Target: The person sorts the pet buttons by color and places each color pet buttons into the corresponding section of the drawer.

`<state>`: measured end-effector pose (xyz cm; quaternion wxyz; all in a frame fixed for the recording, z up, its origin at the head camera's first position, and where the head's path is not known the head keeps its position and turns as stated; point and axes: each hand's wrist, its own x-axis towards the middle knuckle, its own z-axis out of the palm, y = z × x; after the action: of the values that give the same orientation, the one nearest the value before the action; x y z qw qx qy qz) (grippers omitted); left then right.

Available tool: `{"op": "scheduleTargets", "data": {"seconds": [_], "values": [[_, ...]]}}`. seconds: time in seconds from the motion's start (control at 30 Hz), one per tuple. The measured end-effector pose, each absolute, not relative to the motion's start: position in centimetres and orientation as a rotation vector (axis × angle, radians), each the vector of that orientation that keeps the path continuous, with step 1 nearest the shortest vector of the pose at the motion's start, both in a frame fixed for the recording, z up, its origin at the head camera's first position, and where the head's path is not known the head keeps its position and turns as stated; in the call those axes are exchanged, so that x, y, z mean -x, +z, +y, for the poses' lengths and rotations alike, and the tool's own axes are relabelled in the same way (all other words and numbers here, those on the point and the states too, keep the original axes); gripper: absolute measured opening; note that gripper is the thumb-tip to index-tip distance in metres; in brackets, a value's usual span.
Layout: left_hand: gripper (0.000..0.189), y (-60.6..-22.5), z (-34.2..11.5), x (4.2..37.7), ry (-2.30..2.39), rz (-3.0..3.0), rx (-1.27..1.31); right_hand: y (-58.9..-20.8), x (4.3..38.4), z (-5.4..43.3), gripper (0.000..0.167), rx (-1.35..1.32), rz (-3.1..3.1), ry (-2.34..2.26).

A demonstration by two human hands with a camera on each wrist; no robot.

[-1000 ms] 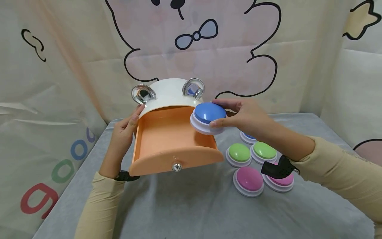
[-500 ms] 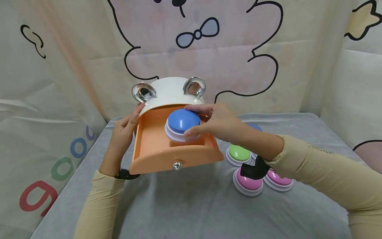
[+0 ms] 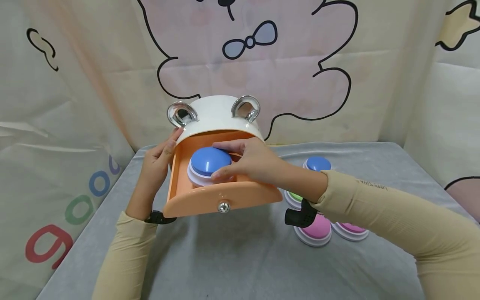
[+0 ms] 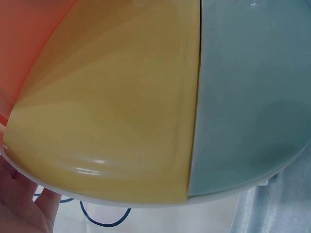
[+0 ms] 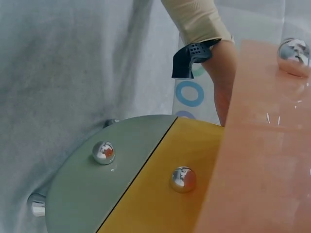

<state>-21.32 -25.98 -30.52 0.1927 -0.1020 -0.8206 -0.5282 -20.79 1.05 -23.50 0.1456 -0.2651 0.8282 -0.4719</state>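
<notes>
My right hand (image 3: 253,160) pinches a blue domed push button with a white base (image 3: 210,161), thumb in front and fingers behind. The button is inside the pulled-out orange drawer (image 3: 202,203), close to its floor. That drawer belongs to a rounded white cabinet (image 3: 215,114) with two silver ear-shaped pieces on top. My left hand (image 3: 155,166) grips the cabinet's left side, thumb toward the front. Below the orange drawer, the right wrist view shows a yellow drawer (image 5: 160,208) and a green drawer (image 5: 97,189), both pushed in, each with a silver knob.
To the right on the grey cloth (image 3: 232,258) stand another blue button (image 3: 318,163), a partly hidden green button (image 3: 294,200), a pink button (image 3: 318,228) and a second pink one (image 3: 350,231). Printed curtains (image 3: 292,87) hang behind.
My right hand has carried the blue button leftward and down, from over the drawer's right edge into the drawer. My left hand keeps its grip on the cabinet.
</notes>
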Motion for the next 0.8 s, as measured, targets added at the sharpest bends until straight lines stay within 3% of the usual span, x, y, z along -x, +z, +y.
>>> {"op": "scheduleTargets", "data": {"seconds": [0.8], "values": [[0.043, -30.5, -25.8, 21.1, -1.484, -2.295, 0.294, -24.6, 22.4, -0.6, 0.064, 0.881, 2.244, -1.267]]}}
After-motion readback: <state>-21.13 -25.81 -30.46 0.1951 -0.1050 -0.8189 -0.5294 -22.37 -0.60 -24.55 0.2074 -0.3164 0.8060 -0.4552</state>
